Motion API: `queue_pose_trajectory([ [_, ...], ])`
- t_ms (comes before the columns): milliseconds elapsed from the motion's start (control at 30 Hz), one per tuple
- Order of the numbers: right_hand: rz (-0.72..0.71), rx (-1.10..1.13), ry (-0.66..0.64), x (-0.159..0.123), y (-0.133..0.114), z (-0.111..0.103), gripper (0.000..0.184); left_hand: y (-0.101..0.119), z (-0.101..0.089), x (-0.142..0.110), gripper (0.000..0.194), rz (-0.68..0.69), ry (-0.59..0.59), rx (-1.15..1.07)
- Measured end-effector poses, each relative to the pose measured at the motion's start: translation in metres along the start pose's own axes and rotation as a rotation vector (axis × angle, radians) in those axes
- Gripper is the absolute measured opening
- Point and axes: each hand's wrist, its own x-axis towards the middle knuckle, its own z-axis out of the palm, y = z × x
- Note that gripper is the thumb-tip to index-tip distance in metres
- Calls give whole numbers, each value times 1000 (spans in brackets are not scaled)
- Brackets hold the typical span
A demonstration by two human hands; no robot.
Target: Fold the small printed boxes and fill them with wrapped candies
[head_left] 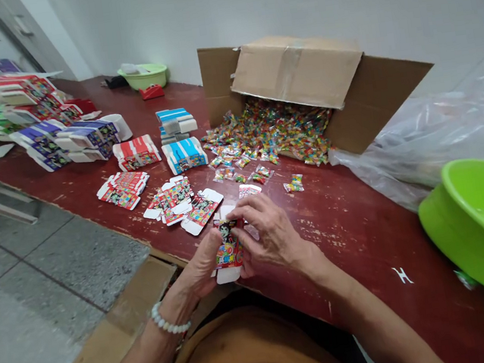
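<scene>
A small red printed candy box [229, 249] is held near the table's front edge, with white flaps standing out at its top and bottom. My left hand [206, 261] grips it from the left, thumb across the front. On the right side and upper end of the same box, the fingers of my right hand [267, 229] are bent and closed around it. Whether anything small lies under those fingers is hidden. Flattened red cartons [175, 200] lie just beyond my hands. Wrapped candies [261, 174] are scattered farther back.
A tipped cardboard box [298, 71] spills many candies at the back. Stacks of blue boxes [184, 153], purple boxes [87, 137] and red boxes [136, 152] stand left. A green basin [468, 222] and plastic sheeting [416, 139] occupy the right. A light green bowl [149, 77] sits far back.
</scene>
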Motion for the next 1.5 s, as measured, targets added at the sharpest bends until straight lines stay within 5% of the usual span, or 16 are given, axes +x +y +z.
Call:
queue_pose_trajectory([
  [200, 162, 63, -289, 2, 8, -14, 10, 4, 1, -1, 64, 51, 64, 400],
  [400, 259, 308, -510, -11, 11, -25, 34, 4, -7, -7, 52, -159, -63, 655],
  [567, 183, 400, -422, -18, 5, -25, 48, 9, -6, -6, 23, -150, -79, 762],
  [767, 453, 411, -414, -26, 8, -9, 3, 3, 0, -3, 29, -315, -152, 674],
  [933, 362, 329, -332, -31, 2, -10, 10, 0, -2, -2, 35, -300, -169, 640],
  [1267, 346, 565, -419, -31, 10, 0, 15, 29, 4, 4, 21, -285, -130, 751],
  [1333, 327, 543, -352, -27, 8, 7, 15, 34, 6, 3, 19, -224, -77, 746],
  [1500, 429, 433, 53, -21, -2, 29, 20, 34, 9, -6, 11, 9, 93, 630],
])
